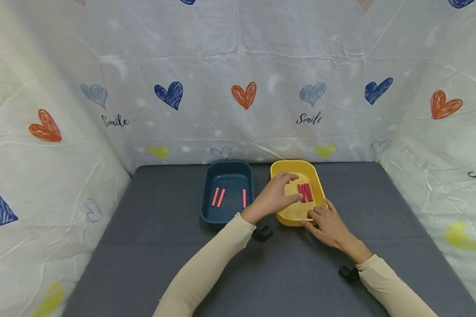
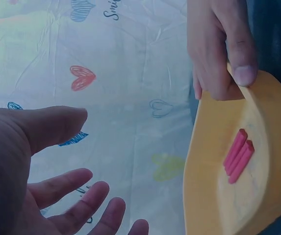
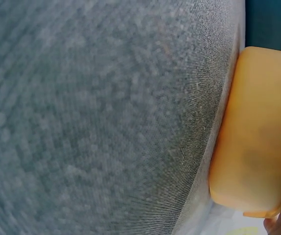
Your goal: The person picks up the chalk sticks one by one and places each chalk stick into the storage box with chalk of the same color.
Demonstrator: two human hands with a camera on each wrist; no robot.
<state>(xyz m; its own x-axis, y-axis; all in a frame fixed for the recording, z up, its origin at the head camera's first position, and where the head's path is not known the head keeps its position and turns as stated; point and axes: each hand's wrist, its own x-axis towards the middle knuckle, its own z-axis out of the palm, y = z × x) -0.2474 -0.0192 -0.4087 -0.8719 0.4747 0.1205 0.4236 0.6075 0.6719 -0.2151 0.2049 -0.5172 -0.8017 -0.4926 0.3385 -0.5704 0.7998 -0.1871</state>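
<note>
My left hand [image 1: 275, 193] is held above the near left side of a yellow tray [image 1: 291, 213], its fingers and thumb spread with nothing between them. Inside that tray lie three short, dark pink sticks [image 1: 309, 192], side by side. At the tray's near right corner, my right hand [image 1: 328, 225] pinches the rim. The left wrist view shows the right thumb [image 2: 244, 74] on the outer side and curled fingers on the inner side. In the right wrist view the tray's outer wall [image 3: 258, 132] fills the right part, and most of the hand is hidden.
Left of the yellow tray stands a dark blue tray [image 1: 230, 215] holding three lighter pink sticks [image 1: 221, 198]. Both trays stand near the far edge of a grey cloth-covered table [image 1: 166, 246]. A white curtain [image 1: 206, 57] printed with hearts hangs behind and at both sides.
</note>
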